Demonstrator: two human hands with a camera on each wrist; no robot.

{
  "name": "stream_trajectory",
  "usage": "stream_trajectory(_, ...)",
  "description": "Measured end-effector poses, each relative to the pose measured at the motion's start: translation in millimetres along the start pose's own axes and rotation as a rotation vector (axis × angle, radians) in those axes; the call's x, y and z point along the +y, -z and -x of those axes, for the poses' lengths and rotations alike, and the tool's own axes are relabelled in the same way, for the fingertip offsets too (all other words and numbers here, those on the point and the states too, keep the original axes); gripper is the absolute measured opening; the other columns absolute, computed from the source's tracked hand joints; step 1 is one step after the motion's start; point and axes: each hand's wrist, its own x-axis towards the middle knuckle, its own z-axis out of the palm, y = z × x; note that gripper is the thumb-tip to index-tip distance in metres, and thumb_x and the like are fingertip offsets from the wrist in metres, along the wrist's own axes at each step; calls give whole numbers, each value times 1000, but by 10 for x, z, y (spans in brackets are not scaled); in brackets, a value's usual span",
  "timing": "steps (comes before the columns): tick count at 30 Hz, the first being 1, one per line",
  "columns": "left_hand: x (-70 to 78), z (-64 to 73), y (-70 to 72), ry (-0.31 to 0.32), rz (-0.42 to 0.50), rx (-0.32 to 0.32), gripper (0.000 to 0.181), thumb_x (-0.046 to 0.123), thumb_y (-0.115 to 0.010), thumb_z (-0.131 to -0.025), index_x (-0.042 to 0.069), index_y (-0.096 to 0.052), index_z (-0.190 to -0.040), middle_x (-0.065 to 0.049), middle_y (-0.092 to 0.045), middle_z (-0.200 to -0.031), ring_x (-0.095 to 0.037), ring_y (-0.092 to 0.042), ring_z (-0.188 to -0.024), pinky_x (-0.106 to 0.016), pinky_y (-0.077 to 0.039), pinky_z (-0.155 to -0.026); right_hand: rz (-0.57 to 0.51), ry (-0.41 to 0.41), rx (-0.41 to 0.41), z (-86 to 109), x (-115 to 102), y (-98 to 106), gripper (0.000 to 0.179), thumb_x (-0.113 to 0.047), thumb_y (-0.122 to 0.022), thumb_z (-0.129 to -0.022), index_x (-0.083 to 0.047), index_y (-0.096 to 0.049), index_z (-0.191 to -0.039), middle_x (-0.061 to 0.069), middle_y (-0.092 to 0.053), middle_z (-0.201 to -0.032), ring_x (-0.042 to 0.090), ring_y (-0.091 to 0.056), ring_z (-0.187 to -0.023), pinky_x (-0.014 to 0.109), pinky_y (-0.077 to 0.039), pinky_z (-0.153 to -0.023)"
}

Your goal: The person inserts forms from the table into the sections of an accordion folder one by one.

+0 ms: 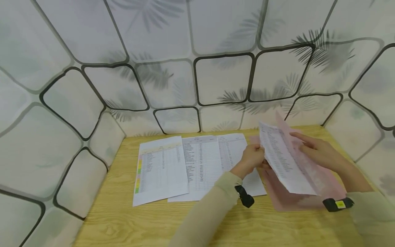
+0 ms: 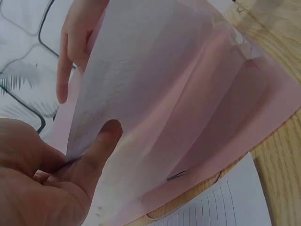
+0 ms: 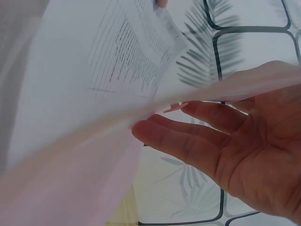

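Note:
My left hand (image 1: 251, 157) pinches the left edge of a printed sheet (image 1: 285, 161), held up at a tilt with rows of text on it. Behind and below that sheet lies a translucent pink folder (image 1: 284, 204), its cover raised. In the left wrist view, the thumb (image 2: 110, 132) lies along the paper's edge. My right hand (image 1: 321, 152) is at the raised pink cover on the far right side. Its fingers (image 3: 188, 143) stretch out fairly straight against the cover in the right wrist view; the thumb is hidden there.
Left of the folder, several printed sheets overlap on the wooden table (image 1: 105, 219). The leftmost sheet (image 1: 162, 178) has coloured bands on its side; another sheet (image 1: 203, 168) carries a table of rows. Patterned walls (image 1: 222, 79) enclose the table at the back and sides.

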Motion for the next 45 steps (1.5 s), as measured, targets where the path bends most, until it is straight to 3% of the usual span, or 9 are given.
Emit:
stream_trajectory(3,13,2,-18,-7,-64,13,31,14,-49,-111,-3,-71,-124,-23,-77,-89,-48,-76,-91,-43,-67,-80,-4,1,0,0,-10,3,52,-20,-51,-111,-10,-41,-161,-7,-33,-63,5,-33,-51,28,-33,-50)
stream_trajectory(7,15,-16,-48,-34,-181,39,29,15,-50,-110,-1,-74,-106,-16,-75,-81,-42,-78,-86,-35,-65,-82,-3,-1,2,7,-25,18,53,-21,-50,-111,-10,-41,-161,-7,-32,-63,5,-32,-51,28,-33,-49)
stream_trajectory(10,-1,-36,-87,-35,-145,25,29,14,-50,-109,-2,-73,-101,-16,-74,-78,-45,-78,-86,-37,-66,-80,-8,-1,0,14,-35,33,53,-21,-50,-111,-9,-41,-161,-8,-31,-61,5,-31,-50,28,-32,-48)
stream_trajectory(15,-15,-51,-140,-15,-21,-19,28,12,-49,-110,-5,-72,-105,-19,-73,-79,-52,-75,-90,-42,-67,-70,-10,12,4,13,-29,44,53,-21,-50,-111,-9,-40,-161,-6,-32,-64,4,-29,-50,28,-31,-49)
stream_trajectory(24,-9,-66,-175,-36,-48,-44,31,11,-48,-110,-8,-69,-96,-13,-70,-80,-50,-76,-92,-41,-67,-72,-6,8,2,8,1,41,53,-23,-51,-112,-12,-39,-163,-6,-31,-65,4,-28,-50,29,-31,-48)
stream_trajectory(28,-28,-80,-210,-37,-2,-63,31,9,-47,-110,-10,-70,-102,-17,-73,-86,-52,-74,-93,-44,-67,-72,-11,6,3,13,-5,42,53,-23,-50,-112,-12,-39,-163,-5,-31,-66,4,-28,-50,30,-31,-49)
stream_trajectory(32,-43,-92,-235,-27,-31,-53,31,10,-47,-111,-10,-71,-110,-20,-75,-88,-51,-75,-92,-45,-67,-73,-24,4,2,21,-17,37,53,-22,-50,-112,-11,-39,-163,-6,-32,-63,5,-30,-49,29,-33,-48)
stream_trajectory(39,-50,-100,-255,-14,-114,-56,31,14,-49,-111,-7,-70,-120,-12,-67,-84,-48,-75,-89,-42,-67,-73,-33,3,5,49,-23,42,53,-22,-50,-113,-11,-38,-163,-6,-33,-62,5,-31,-47,30,-35,-46)
stream_trajectory(45,-46,-104,-298,-8,-93,-42,28,12,-49,-110,-6,-71,-109,-13,-68,-76,-50,-75,-90,-40,-67,-71,-25,1,14,41,-26,51,52,-22,-50,-112,-11,-40,-162,-7,-32,-61,5,-31,-48,30,-34,-46)
